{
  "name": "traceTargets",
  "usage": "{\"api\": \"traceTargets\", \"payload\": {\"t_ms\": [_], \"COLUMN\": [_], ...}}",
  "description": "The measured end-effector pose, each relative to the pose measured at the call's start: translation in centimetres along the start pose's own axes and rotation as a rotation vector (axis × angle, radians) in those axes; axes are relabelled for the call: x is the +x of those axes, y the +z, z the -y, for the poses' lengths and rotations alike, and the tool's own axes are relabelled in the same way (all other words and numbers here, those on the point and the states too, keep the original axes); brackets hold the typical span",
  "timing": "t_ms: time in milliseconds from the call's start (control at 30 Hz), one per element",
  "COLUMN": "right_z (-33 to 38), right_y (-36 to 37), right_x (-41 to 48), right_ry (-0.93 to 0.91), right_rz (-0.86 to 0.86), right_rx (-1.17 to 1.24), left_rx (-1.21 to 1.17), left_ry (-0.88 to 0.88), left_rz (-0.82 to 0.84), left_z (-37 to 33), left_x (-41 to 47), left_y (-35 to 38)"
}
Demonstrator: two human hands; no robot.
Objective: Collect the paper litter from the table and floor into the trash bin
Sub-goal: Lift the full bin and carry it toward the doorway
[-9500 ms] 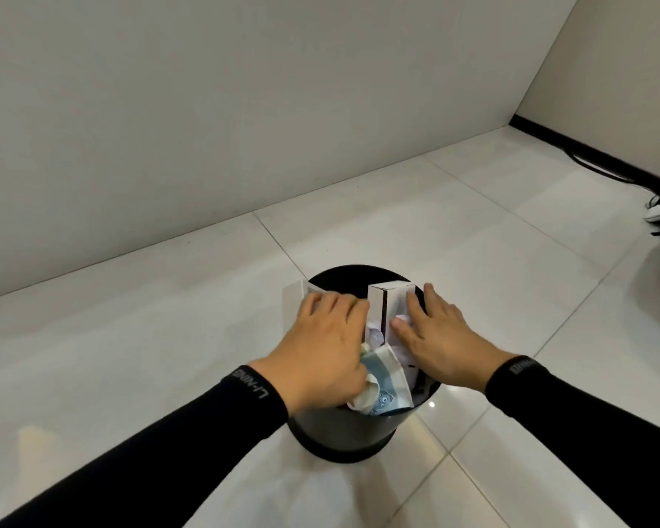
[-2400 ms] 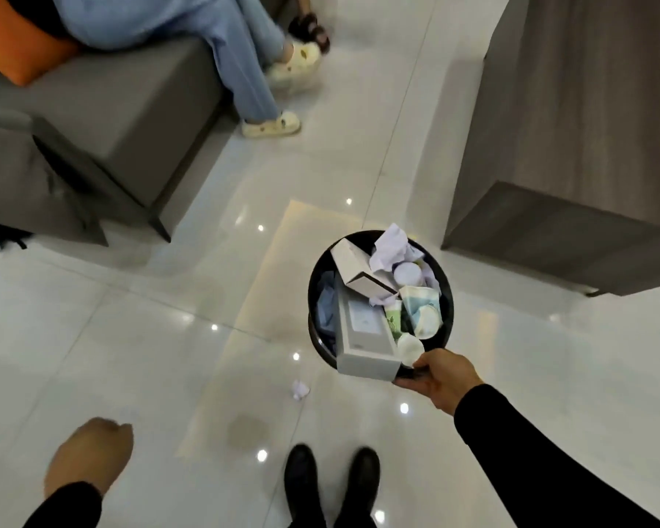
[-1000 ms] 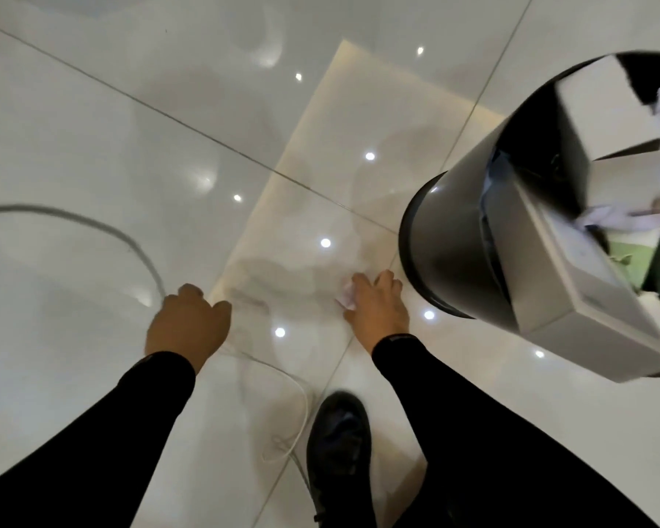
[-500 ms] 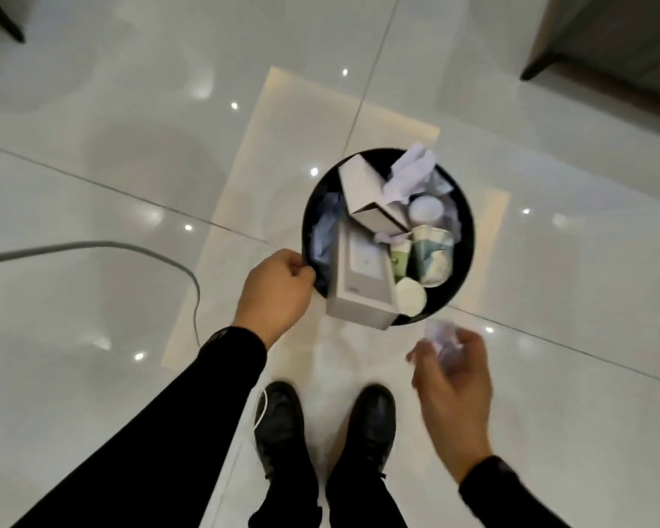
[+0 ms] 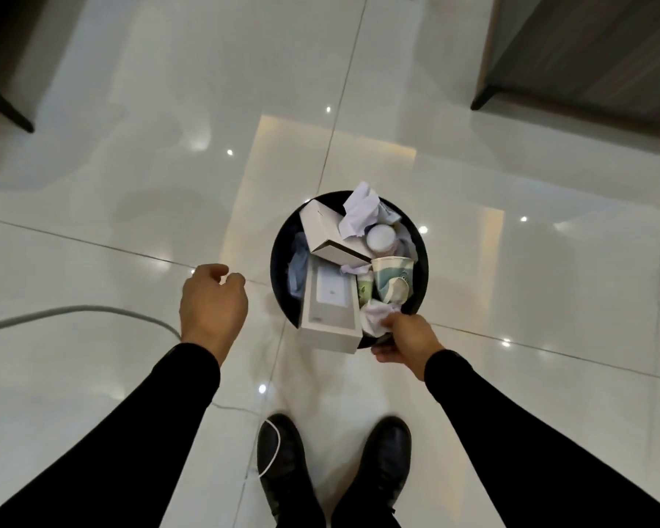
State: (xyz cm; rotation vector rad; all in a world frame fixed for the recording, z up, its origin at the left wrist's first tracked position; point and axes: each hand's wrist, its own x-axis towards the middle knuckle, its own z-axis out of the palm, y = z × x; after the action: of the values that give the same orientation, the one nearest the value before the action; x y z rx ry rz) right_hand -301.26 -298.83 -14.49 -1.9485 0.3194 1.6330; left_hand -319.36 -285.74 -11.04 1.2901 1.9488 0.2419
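Observation:
A black round trash bin (image 5: 279,261) stands on the glossy tiled floor just ahead of my feet. It is heaped with litter: a long white box (image 5: 330,302), a smaller white box, a paper cup (image 5: 391,278) and crumpled sheets. My right hand (image 5: 408,339) is at the bin's near rim, its fingers closed on a crumpled paper wad (image 5: 376,318) that rests on top of the litter. My left hand (image 5: 212,306) hovers to the left of the bin, fingers loosely apart and holding nothing.
A grey cable (image 5: 92,310) curves across the floor at left, and a thin white cord runs by my left shoe (image 5: 282,463). A wooden cabinet (image 5: 587,51) stands at the upper right. Dark furniture (image 5: 1,101) sits at the upper left.
My right hand carried the paper wad from mid-air to the bin's near rim. My left hand let go of the bin's left edge and drew back to the left.

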Motion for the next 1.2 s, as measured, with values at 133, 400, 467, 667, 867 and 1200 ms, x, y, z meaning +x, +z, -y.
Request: {"api": "traceTargets", "payload": {"t_ms": [133,400,467,667,867,1200], "right_z": [0.5,6.5,9.1,20.1,32.9,54.6], "right_y": [-0.3,-5.1,-6.7,-11.9,-14.8,-14.6], "right_x": [-2.0,-20.0,-26.3,-42.8,-55.7,-60.0], "right_ry": [-0.106,-0.057,-0.09,-0.325,-0.503,-0.646], "right_rz": [-0.074,-0.08,-0.077,-0.103,-0.025,-0.083], "right_rx": [0.026,0.162,0.131,0.14,0.167,0.203], "left_rx": [0.058,-0.163,-0.398,-0.87,-0.749,-0.605], "left_ry": [0.018,0.089,0.048,0.027,0.153,0.469], "left_rz": [-0.051,-0.146,-0.171,-0.212,0.21,0.298], "left_z": [-0.9,-11.6,-16.3,-32.8,-46.3,-66.8], "left_x": [-0.7,-9.4,-12.7,-20.3,-23.3,-14.2], "left_y": [-2.3,-13.4,-15.6,-21.4,-27.1,-33.1]}}
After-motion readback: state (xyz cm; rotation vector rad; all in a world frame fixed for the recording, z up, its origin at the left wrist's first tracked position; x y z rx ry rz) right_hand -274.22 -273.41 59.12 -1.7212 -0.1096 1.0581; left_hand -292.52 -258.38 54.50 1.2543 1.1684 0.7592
